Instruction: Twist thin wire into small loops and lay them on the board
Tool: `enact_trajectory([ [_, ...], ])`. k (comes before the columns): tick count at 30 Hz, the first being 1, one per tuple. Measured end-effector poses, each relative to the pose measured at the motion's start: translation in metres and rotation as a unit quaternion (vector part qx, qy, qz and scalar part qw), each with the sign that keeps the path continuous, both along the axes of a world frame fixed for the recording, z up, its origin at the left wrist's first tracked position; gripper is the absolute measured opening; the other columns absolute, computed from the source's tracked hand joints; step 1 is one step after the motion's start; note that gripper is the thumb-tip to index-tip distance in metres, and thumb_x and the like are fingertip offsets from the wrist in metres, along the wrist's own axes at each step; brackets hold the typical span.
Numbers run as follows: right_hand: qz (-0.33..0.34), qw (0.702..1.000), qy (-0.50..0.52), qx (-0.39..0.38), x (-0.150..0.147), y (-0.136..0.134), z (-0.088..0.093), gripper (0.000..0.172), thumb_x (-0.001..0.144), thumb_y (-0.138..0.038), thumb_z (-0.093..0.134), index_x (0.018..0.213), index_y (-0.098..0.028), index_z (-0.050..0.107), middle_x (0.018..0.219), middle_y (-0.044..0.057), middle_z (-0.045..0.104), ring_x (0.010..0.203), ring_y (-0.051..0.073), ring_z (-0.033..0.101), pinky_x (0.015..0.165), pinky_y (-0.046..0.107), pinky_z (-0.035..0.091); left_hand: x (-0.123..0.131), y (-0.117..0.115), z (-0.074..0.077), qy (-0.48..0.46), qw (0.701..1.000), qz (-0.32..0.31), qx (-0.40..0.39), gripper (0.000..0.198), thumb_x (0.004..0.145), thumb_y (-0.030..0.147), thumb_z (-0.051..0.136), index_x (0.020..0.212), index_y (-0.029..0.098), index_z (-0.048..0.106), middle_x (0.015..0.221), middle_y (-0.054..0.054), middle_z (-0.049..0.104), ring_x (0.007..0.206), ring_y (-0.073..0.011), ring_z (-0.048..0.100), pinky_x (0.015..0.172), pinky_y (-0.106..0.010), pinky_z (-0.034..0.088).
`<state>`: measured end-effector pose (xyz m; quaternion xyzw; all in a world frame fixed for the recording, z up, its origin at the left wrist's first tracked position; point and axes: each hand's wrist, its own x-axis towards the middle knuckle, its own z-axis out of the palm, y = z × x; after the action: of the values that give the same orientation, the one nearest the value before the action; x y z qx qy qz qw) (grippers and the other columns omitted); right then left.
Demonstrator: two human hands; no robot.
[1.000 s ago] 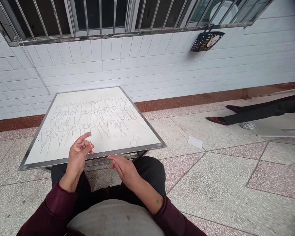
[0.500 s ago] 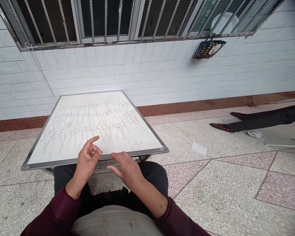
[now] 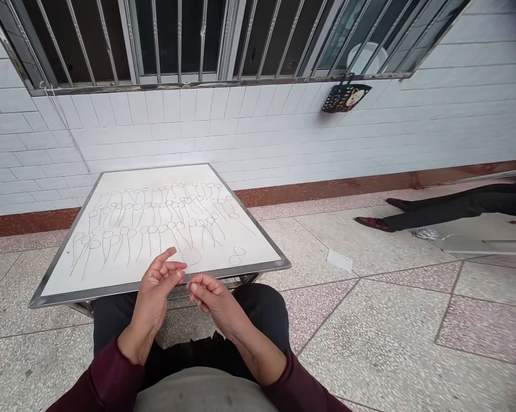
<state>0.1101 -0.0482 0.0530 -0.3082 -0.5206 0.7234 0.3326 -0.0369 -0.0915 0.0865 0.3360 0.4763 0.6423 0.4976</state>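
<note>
A white board with a metal rim (image 3: 51, 274) rests over my knees, and rows of several thin looped wire pieces (image 3: 154, 220) lie on it. My left hand (image 3: 157, 289) is raised at the board's near edge, with thumb and fingers pinched on a thin wire. My right hand (image 3: 212, 297) is close beside it, fingertips pinched on the same wire. A small wire loop (image 3: 192, 256) stands just above the two hands. A finished figure-eight loop (image 3: 237, 256) lies near the board's right corner.
A white tiled wall with a barred window (image 3: 176, 40) stands behind the board. A black dotted bag (image 3: 346, 96) hangs from the sill. At the right another person's legs and red shoes (image 3: 371, 222) stretch across the floor. A paper scrap (image 3: 340, 260) lies on the tiles.
My hands have come together. The right hand went from flat and spread to a pinch at the left hand's fingertips, and a small loop now shows above them.
</note>
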Motion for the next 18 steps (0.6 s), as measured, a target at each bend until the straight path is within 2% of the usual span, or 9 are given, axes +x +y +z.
enact_trajectory([
  [3, 0.009, 1.0, 0.01, -0.019, -0.001, -0.003, 0.002, 0.034, 0.078, -0.049, 0.071, 0.08, -0.018, 0.059, 0.064, -0.003, 0.056, 0.051, 0.007, 0.037, 0.046, 0.018, 0.024, 0.007, 0.001, -0.006, -0.005, 1.0, 0.019, 0.007, 0.053, 0.073, 0.03, 0.078, 0.123, 0.022, 0.061, 0.089, -0.003, 0.068, 0.081, -0.0135, 0.06, 0.081, -0.029, 0.048],
  [7, 0.035, 0.999, 0.003, -0.016, -0.001, -0.006, 0.002, 0.034, 0.078, -0.05, 0.07, 0.079, -0.018, 0.059, 0.064, -0.003, 0.055, 0.051, 0.007, 0.038, 0.046, 0.019, 0.024, 0.012, 0.0, -0.007, -0.015, 0.999, 0.036, 0.015, 0.051, 0.074, 0.03, 0.077, 0.122, 0.022, 0.062, 0.083, 0.0, 0.065, 0.079, -0.0131, 0.059, 0.077, -0.026, 0.048],
  [11, 0.048, 0.999, -0.002, 0.021, 0.0, -0.006, 0.001, 0.035, 0.083, -0.053, 0.063, 0.083, -0.018, 0.06, 0.07, -0.001, 0.058, 0.054, 0.008, 0.042, 0.047, 0.019, 0.029, 0.015, -0.002, -0.008, -0.008, 0.999, 0.046, 0.02, 0.05, 0.075, 0.03, 0.076, 0.123, 0.023, 0.061, 0.077, 0.002, 0.062, 0.072, -0.0122, 0.059, 0.073, -0.026, 0.049],
  [15, -0.05, 0.995, -0.003, 0.085, 0.004, 0.001, 0.004, 0.034, 0.087, -0.053, 0.056, 0.098, -0.02, 0.059, 0.085, 0.002, 0.059, 0.058, 0.009, 0.046, 0.049, 0.021, 0.037, 0.019, -0.005, -0.009, 0.025, 0.999, 0.043, 0.018, 0.051, 0.074, 0.029, 0.076, 0.122, 0.023, 0.061, 0.075, 0.002, 0.062, 0.072, -0.0127, 0.059, 0.077, -0.028, 0.049],
  [18, -0.096, 0.989, -0.009, 0.108, 0.008, 0.007, 0.006, 0.032, 0.085, -0.048, 0.06, 0.102, -0.021, 0.059, 0.083, 0.001, 0.057, 0.056, 0.009, 0.046, 0.046, 0.021, 0.037, 0.022, -0.009, -0.011, 0.061, 0.997, 0.042, 0.013, 0.048, 0.073, 0.028, 0.076, 0.12, 0.023, 0.063, 0.072, 0.003, 0.059, 0.069, -0.0118, 0.056, 0.072, -0.026, 0.047],
])
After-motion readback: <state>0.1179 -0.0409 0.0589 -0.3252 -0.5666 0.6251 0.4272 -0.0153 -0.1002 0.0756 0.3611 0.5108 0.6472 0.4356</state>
